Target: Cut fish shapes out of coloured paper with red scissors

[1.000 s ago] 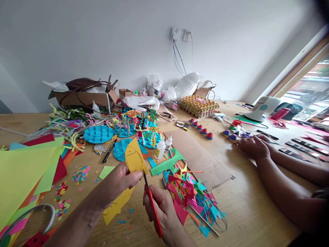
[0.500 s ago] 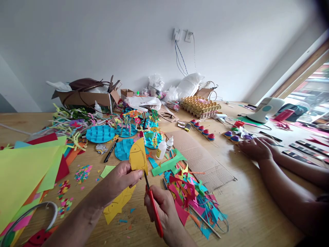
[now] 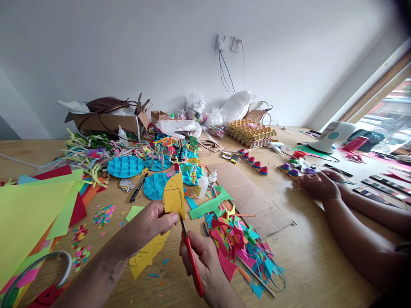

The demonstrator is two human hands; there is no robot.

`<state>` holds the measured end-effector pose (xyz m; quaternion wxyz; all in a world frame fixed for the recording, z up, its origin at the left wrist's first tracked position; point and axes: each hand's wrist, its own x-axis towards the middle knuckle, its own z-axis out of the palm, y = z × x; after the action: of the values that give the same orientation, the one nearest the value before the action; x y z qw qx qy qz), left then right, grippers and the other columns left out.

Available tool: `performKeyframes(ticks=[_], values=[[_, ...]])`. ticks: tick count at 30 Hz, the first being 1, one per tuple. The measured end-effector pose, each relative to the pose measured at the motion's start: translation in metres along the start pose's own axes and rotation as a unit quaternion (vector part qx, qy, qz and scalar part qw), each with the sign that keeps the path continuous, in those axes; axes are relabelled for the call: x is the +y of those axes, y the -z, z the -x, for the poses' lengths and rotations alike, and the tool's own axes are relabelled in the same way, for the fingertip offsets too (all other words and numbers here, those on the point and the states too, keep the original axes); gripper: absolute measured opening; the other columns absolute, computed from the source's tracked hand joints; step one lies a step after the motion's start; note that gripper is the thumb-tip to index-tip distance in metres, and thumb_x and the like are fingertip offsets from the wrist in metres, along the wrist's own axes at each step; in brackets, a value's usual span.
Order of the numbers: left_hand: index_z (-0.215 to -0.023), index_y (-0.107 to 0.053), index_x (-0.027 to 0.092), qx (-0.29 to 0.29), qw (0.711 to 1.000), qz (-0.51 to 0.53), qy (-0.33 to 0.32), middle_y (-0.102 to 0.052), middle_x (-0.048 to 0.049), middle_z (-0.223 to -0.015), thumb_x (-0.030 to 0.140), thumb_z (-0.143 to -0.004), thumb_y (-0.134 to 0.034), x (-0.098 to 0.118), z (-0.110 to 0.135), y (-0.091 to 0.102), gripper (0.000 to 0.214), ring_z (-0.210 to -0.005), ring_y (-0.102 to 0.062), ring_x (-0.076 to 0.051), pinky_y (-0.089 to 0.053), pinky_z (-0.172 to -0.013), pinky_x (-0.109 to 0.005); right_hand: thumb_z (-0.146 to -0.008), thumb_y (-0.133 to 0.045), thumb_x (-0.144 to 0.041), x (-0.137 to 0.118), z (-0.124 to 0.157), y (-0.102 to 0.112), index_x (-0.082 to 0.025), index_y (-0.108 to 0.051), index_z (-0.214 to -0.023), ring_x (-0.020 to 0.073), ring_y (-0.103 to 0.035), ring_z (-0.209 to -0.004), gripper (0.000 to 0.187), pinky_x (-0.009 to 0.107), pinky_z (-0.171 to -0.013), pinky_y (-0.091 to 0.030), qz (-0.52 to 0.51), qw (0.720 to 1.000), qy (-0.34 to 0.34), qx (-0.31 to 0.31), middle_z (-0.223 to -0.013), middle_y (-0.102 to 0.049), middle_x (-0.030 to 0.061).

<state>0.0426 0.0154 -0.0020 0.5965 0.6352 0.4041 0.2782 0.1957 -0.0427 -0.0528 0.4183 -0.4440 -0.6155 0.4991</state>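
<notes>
Between its thumb and fingers my left hand (image 3: 157, 222) pinches a piece of yellow paper (image 3: 173, 192) with a fish drawn on it. My right hand (image 3: 202, 261) is closed round red-handled scissors (image 3: 192, 261). Their dark blades meet the lower edge of the paper, close to my left thumb; how far the blades are apart I cannot tell. Under my left wrist lies another yellow paper piece (image 3: 146, 256) with drawn lines, partly hidden. A heap of coloured paper scraps (image 3: 237, 239) lies right of my right hand.
Two glue bottles (image 3: 201, 187) stand beyond my hands, beside a cardboard sheet (image 3: 250, 196). Blue paper discs (image 3: 125, 166) and a black marker (image 3: 138, 188) lie farther left. Coloured paper sheets (image 3: 35, 209) cover the left side. A co-worker's hands (image 3: 321, 184) are at the right.
The yellow paper has turned slightly and stands a little more upright in my left hand. Both hands and the scissors have hardly moved.
</notes>
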Motion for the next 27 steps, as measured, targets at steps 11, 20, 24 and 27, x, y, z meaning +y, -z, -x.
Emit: performKeyframes(ticks=[11, 20, 24, 27], values=[[-0.055, -0.036, 0.021, 0.003, 0.999, -0.006, 0.033, -0.038, 0.0054, -0.057, 0.036, -0.077, -0.046, 0.0012, 0.0019, 0.0030, 0.029, -0.053, -0.032, -0.011, -0.025, -0.051, -0.025, -0.087, -0.039, -0.032, 0.0000, -0.0001, -0.0003, -0.019, -0.034, -0.059, 0.0078, -0.030, -0.049, 0.031, 0.021, -0.046, -0.024, 0.009, 1.000, -0.005, -0.003, -0.054, -0.030, -0.0055], [-0.057, -0.039, 0.020, -0.001, 1.000, 0.011, 0.016, -0.032, 0.0069, -0.055, 0.036, -0.079, -0.046, 0.0014, 0.0034, 0.0037, 0.027, -0.051, -0.026, -0.010, -0.021, -0.049, -0.026, -0.088, -0.040, -0.031, -0.0021, -0.0006, -0.0003, -0.019, -0.033, -0.059, 0.0077, -0.028, -0.048, 0.032, 0.021, -0.044, -0.023, 0.038, 0.999, -0.006, 0.005, -0.053, -0.031, -0.0054], [-0.059, -0.039, 0.020, -0.003, 0.999, 0.031, 0.017, -0.031, 0.0073, -0.055, 0.035, -0.079, -0.046, -0.0005, 0.0026, 0.0041, 0.026, -0.051, -0.024, -0.010, -0.019, -0.049, -0.025, -0.089, -0.040, -0.033, -0.0016, -0.0008, 0.0001, -0.019, -0.034, -0.059, 0.0078, -0.029, -0.048, 0.033, 0.021, -0.044, -0.023, 0.039, 0.999, -0.002, 0.001, -0.053, -0.031, -0.0053], [-0.061, -0.041, 0.020, -0.001, 0.999, 0.034, 0.005, -0.033, 0.0073, -0.055, 0.034, -0.079, -0.046, -0.0002, 0.0012, 0.0044, 0.023, -0.051, -0.025, -0.010, -0.020, -0.049, -0.025, -0.089, -0.039, -0.034, -0.0021, -0.0003, 0.0006, -0.019, -0.035, -0.060, 0.0077, -0.030, -0.048, 0.034, 0.021, -0.045, -0.024, 0.037, 0.999, -0.004, -0.004, -0.053, -0.033, -0.0052]])
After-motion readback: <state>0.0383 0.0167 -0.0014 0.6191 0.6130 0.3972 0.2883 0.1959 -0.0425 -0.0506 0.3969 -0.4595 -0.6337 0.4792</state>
